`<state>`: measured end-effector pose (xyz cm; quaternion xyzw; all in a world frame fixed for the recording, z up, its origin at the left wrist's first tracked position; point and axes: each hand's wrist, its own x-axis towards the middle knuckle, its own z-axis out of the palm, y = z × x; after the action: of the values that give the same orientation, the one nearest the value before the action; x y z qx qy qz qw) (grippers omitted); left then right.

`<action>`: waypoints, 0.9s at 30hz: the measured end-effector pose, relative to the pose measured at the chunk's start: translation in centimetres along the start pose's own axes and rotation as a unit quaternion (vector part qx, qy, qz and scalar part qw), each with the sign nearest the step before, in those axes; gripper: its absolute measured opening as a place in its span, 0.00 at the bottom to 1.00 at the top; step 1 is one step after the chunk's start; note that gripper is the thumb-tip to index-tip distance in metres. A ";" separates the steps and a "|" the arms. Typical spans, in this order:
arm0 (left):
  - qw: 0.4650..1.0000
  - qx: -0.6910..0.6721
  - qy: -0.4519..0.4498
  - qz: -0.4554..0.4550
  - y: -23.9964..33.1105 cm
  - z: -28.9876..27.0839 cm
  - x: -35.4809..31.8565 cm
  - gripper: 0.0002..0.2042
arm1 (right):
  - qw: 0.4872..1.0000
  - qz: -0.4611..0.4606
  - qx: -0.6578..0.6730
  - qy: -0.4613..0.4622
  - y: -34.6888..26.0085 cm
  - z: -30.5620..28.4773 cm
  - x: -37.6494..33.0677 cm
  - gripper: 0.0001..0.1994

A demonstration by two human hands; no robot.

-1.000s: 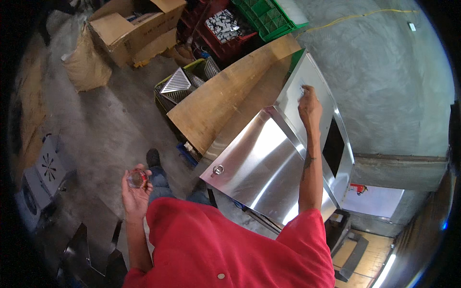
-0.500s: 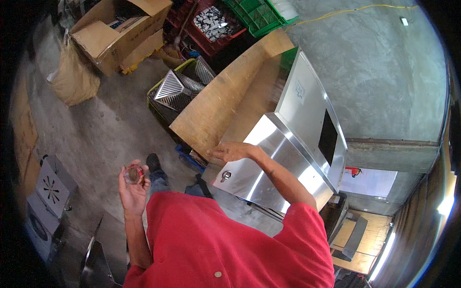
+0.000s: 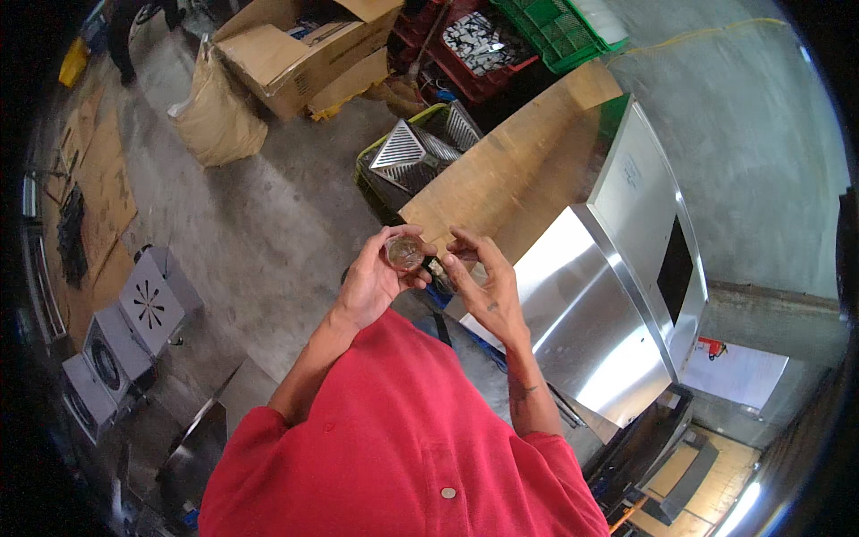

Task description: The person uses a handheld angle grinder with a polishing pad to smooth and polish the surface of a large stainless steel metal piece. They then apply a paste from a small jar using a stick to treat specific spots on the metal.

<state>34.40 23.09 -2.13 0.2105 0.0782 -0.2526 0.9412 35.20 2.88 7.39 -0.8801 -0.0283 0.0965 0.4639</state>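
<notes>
My left hand [image 3: 369, 285] is closed around a small round container [image 3: 404, 254] with a reddish edge and brownish contents, its round face turned up. Close beside it, my right hand [image 3: 488, 294] has its thumb and fingers bent around a small dark and pale object [image 3: 436, 267], whose kind I cannot make out. Both hands are in front of my chest, nearly touching. To the right of them stands a shiny steel housing [image 3: 573, 300] with a dark rectangular opening, against a curved brown board [image 3: 510, 148].
Slotted metal parts [image 3: 407, 157] fill a basket behind the board. Farther back are a cardboard box [image 3: 268, 54], a tan sack [image 3: 215, 116], a red crate [image 3: 461, 76] and a green crate [image 3: 559, 31]. Grey metal housings [image 3: 148, 300] stand at the left.
My right hand has left the steel housing and come to the container. My left hand has brought the container inward to the right. The view has shifted, so the surroundings sit farther right.
</notes>
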 end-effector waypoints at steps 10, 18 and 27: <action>0.975 0.162 -0.139 0.057 -0.1 2.7 -0.5 0.36 | 0.990 -0.074 -0.008 0.122 -1.2 0.5 -2.0 0.08; 0.944 0.299 -0.103 0.094 -1.3 3.4 -0.2 0.33 | 0.955 -0.199 -0.096 0.196 -0.8 -0.3 -2.4 0.06; 0.914 0.364 -0.106 0.146 -3.8 4.8 2.0 0.33 | 0.949 -0.237 -0.137 0.158 0.9 -2.9 -1.7 0.08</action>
<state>34.36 17.21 0.31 0.5195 -0.1510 -0.1446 0.8285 34.02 -0.26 8.49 -0.9070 -0.1751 -0.1614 0.3473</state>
